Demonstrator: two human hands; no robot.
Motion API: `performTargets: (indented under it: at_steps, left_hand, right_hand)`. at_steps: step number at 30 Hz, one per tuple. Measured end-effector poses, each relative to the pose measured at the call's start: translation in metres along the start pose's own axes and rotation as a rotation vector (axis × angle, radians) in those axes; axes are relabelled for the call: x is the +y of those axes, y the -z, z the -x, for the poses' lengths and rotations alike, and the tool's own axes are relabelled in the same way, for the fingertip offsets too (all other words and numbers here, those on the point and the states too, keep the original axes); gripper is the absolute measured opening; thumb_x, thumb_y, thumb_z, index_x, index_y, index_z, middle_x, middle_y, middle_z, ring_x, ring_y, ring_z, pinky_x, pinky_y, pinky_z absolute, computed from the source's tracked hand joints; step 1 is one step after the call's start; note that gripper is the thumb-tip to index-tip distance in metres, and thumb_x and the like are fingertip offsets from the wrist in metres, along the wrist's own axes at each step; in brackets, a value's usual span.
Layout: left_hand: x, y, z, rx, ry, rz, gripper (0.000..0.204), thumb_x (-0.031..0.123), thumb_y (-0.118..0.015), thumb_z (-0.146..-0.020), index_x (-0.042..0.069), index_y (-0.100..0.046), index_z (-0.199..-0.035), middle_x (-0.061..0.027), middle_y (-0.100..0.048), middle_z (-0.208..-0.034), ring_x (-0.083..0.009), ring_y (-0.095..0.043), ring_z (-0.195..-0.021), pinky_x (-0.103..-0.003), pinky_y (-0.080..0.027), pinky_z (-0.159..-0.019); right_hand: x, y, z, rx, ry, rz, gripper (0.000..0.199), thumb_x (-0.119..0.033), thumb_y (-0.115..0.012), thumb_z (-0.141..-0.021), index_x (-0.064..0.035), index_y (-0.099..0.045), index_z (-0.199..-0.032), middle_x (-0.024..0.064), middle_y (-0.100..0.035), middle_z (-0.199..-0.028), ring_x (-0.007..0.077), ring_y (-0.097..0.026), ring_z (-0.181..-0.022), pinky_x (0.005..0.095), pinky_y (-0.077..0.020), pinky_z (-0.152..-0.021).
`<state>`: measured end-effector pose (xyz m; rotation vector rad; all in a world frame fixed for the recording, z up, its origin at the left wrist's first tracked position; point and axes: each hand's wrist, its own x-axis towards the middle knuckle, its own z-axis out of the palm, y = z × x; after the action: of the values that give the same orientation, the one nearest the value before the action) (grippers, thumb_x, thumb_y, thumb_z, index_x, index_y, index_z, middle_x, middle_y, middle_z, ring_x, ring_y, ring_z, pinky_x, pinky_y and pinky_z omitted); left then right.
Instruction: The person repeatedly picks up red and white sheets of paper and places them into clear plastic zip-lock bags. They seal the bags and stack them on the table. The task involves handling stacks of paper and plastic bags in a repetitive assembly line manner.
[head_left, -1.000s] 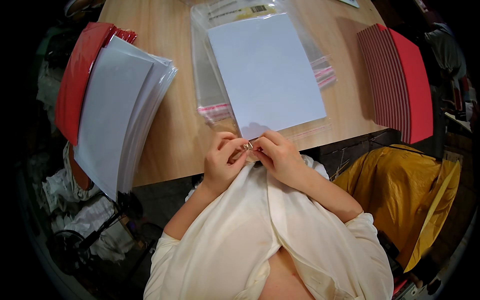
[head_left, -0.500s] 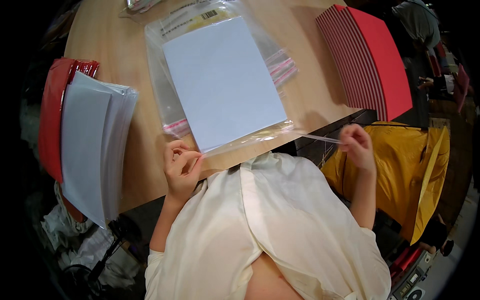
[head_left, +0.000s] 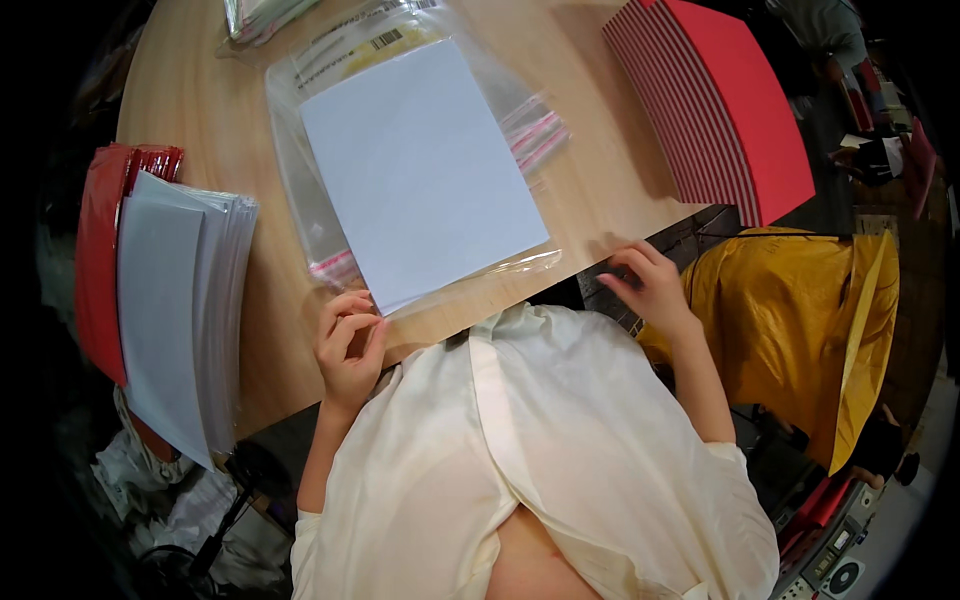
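A pale blue-white rectangular board or booklet lies in a clear plastic bag, whose transparent edge sticks out along the near side. My left hand is closed at the near left corner of this bag, thumb and fingertip pinched together there. To the right of the bag, just past the table's edge, my right hand hovers with thumb and fingers apart; nothing shows between them. Beneath the board lie more clear bags with pink-striped seal strips.
A stack of red-covered boards stands at the table's right. At the left are white bagged sheets beside red packages. Another plastic-wrapped bundle lies at the back. Yellow cloth hangs beyond the right edge.
My right hand has moved left toward the bag, and the thin clear strip it was pulling no longer shows. My left hand stays at the bag's corner. The view has shifted slightly.
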<state>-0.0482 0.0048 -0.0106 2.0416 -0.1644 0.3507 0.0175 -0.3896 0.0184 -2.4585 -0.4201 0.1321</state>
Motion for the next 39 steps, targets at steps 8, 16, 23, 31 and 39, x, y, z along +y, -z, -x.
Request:
performTargets:
  at_steps: [8,16,23,31,39]
  left_hand:
    - [0.001,-0.001,0.002,0.046,0.020,-0.003,0.014,-0.009,-0.071,-0.073,0.000,-0.063,-0.079,-0.0101,-0.057,-0.099,-0.0244,-0.061,-0.095,-0.033,-0.049,-0.080]
    - [0.012,0.003,-0.007,0.035,0.150,-0.256,0.010,0.003,-0.070,-0.079,0.002,-0.060,-0.078,-0.0098,-0.052,-0.104,-0.0268,-0.045,-0.103,-0.037,-0.038,-0.089]
    - [0.014,-0.006,-0.011,-0.008,0.336,-0.396,0.010,0.007,-0.068,-0.081,0.003,-0.059,-0.080,-0.0104,-0.047,-0.113,-0.0293,-0.038,-0.114,-0.041,-0.033,-0.098]
    - [0.025,-0.019,-0.026,-0.052,-0.046,-0.688,0.058,0.011,-0.066,-0.079,-0.003,-0.044,-0.130,-0.0202,-0.037,-0.141,-0.0399,-0.028,-0.135,-0.051,-0.024,-0.109]
    - [0.021,-0.033,-0.034,-0.460,-0.118,-0.500,0.077,0.037,-0.055,-0.088,-0.006,-0.027,-0.146,-0.0233,-0.021,-0.155,-0.0401,-0.017,-0.145,-0.054,-0.014,-0.116]
  right_hand:
    - [-0.018,-0.030,-0.052,0.043,0.346,-0.120,0.020,-0.005,-0.073,-0.078,-0.0049,-0.061,-0.093,0.0087,-0.058,-0.103,0.0257,-0.058,-0.089,0.0325,-0.0493,-0.075]
    - [-0.032,-0.035,-0.072,-0.046,0.064,-0.292,0.008,-0.003,-0.064,-0.086,0.0006,-0.058,-0.090,0.0129,-0.053,-0.108,0.0274,-0.053,-0.097,0.0320,-0.0464,-0.081]
    - [-0.044,-0.047,-0.078,0.035,0.012,-0.101,0.010,-0.005,-0.063,-0.085,0.0032,-0.057,-0.084,0.0173,-0.051,-0.109,0.0327,-0.051,-0.102,0.0364,-0.0465,-0.083]
    - [-0.064,-0.061,-0.063,0.176,0.149,0.421,0.064,-0.023,-0.065,-0.085,-0.0059,-0.038,-0.140,0.0158,-0.040,-0.142,0.0337,-0.036,-0.133,0.0519,-0.0255,-0.109]
    - [-0.094,-0.048,-0.064,-0.198,0.333,0.229,0.064,-0.030,-0.055,-0.094,-0.0063,-0.030,-0.149,0.0158,-0.033,-0.152,0.0302,-0.030,-0.141,0.0531,-0.0161,-0.116]
